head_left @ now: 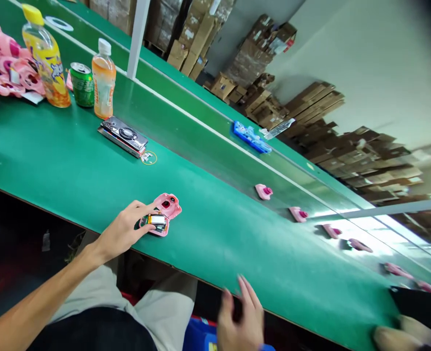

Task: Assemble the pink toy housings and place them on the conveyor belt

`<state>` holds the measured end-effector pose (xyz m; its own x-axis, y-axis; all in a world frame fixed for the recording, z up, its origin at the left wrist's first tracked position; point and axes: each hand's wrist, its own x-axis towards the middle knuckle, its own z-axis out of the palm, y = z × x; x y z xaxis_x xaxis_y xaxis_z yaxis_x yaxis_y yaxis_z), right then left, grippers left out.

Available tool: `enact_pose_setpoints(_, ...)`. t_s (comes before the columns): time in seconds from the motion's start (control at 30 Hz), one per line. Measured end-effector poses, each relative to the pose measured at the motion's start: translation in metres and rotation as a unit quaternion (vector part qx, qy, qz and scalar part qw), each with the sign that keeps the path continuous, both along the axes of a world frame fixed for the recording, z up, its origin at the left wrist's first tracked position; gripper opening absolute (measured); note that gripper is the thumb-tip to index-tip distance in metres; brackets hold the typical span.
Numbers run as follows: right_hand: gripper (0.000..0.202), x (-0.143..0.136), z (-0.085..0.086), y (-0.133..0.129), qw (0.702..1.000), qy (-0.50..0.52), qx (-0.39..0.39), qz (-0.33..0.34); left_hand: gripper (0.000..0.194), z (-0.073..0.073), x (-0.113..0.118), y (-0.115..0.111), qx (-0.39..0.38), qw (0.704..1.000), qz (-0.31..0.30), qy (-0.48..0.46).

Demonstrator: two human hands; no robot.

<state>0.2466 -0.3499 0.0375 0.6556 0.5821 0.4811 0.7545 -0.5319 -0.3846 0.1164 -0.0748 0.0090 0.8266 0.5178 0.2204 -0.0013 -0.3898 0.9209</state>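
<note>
Visibly, pink casing [170,208] in left hand's [127,225] pinch, right hand [241,314] spread, orange bottle's [104,87] label unreadable.

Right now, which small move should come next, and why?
Probably bring the right hand over to steady the pink case: it lies open at the left hand, silver part exposed, while the right hand, though blurred, looks empty and apart.

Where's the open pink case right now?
In the head view, the open pink case is left of centre, held by the left hand near the front edge of the green table.
</note>
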Motion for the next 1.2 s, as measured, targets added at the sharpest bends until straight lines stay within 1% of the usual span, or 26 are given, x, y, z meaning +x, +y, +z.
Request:
enact_pose_setpoints(0.03,0.043,0.004,0.003,0.021,0.998,-0.007,-0.014,0.060,0.051,0.002,-0.001,0.000,0.021,1.000,-0.009,-0.001)
enact_pose_setpoints(0.07,0.044,0.008,0.007,0.044,0.989,-0.011,-0.039,0.143,0.050,0.004,-0.002,0.000,0.040,0.999,-0.021,-0.008)
enact_pose_setpoints(0.1,0.045,0.012,0.012,0.069,0.970,-0.009,-0.068,0.232,0.049,0.005,-0.003,0.001,0.055,0.998,-0.032,-0.016)
enact_pose_setpoints(0.13,0.044,0.016,0.017,0.093,0.944,-0.001,-0.099,0.315,0.048,0.006,-0.003,0.001,0.067,0.997,-0.043,-0.022)
enact_pose_setpoints(0.17,0.041,0.019,0.022,0.113,0.923,0.005,-0.116,0.367,0.048,0.007,-0.004,0.001,0.075,0.996,-0.051,-0.025)
enact_pose_setpoints(0.2,0.037,0.021,0.025,0.129,0.908,0.011,-0.125,0.400,0.048,0.008,-0.005,0.001,0.078,0.995,-0.055,-0.024)
enact_pose_setpoints(0.23,0.033,0.023,0.028,0.140,0.900,0.015,-0.126,0.418,0.048,0.008,-0.005,0.000,0.077,0.995,-0.057,-0.020)
enact_pose_setpoints(0.3,0.028,0.024,0.028,0.148,0.897,0.024,-0.112,0.428,0.046,0.009,-0.006,-0.002,0.069,0.996,-0.051,-0.017)
enact_pose_setpoints(0.37,0.027,0.023,0.024,0.143,0.901,0.043,-0.085,0.424,0.045,0.007,-0.007,-0.004,0.061,0.997,-0.040,-0.020)
enact_pose_setpoints(0.43,0.028,0.020,0.020,0.134,0.909,0.073,-0.052,0.406,0.044,0.004,-0.008,-0.006,0.070,0.997,-0.034,-0.025)
enact_pose_setpoints(0.5,0.029,0.016,0.016,0.126,0.919,0.112,-0.022,0.379,0.044,0.000,-0.008,-0.006,0.106,0.993,-0.043,-0.033)
enact_pose_setpoints(0.53,0.028,0.015,0.015,0.123,0.922,0.132,-0.009,0.363,0.047,-0.002,-0.008,-0.006,0.131,0.990,-0.049,-0.036)
enact_pose_setpoints(0.6,0.028,0.012,0.012,0.120,0.927,0.166,0.016,0.336,0.057,-0.006,-0.008,-0.004,0.174,0.983,-0.043,-0.029)
enact_pose_setpoints(0.63,0.028,0.012,0.011,0.119,0.929,0.179,0.025,0.323,0.057,-0.008,-0.007,-0.003,0.185,0.982,-0.034,-0.017)
enact_pose_setpoints(0.7,0.027,0.012,0.006,0.119,0.933,0.188,0.033,0.305,0.041,-0.010,-0.005,-0.003,0.185,0.983,-0.007,0.003)
enact_pose_setpoints(0.73,0.026,0.014,0.003,0.119,0.935,0.185,0.029,0.301,0.032,-0.011,-0.004,-0.003,0.180,0.984,0.008,0.007)
enact_pose_setpoints(0.77,0.026,0.015,-0.001,0.120,0.937,0.178,0.022,0.299,0.027,-0.012,-0.003,-0.004,0.175,0.984,0.023,0.005)
enact_pose_setpoints(0.9,0.027,0.020,-0.016,0.125,0.940,0.145,-0.001,0.308,0.021,-0.014,0.001,-0.010,0.187,0.979,0.074,-0.014)
enact_pose_setpoints(0.97,0.027,0.019,-0.021,0.127,0.943,0.137,0.003,0.304,0.020,-0.014,0.003,-0.012,0.200,0.976,0.081,-0.015)
enact_pose_setpoints(1.03,0.027,0.017,-0.022,0.128,0.947,0.127,0.006,0.296,0.018,-0.014,0.003,-0.013,0.207,0.974,0.087,-0.009)
enact_pose_setpoints(1.1,0.029,0.013,-0.019,0.129,0.951,0.099,-0.008,0.294,0.018,-0.013,0.003,-0.012,0.215,0.973,0.081,-0.007)
enact_pose_setpoints(1.2,0.039,0.008,-0.011,0.129,0.950,0.030,-0.092,0.297,0.018,-0.013,0.000,-0.010,0.237,0.971,0.027,-0.004)
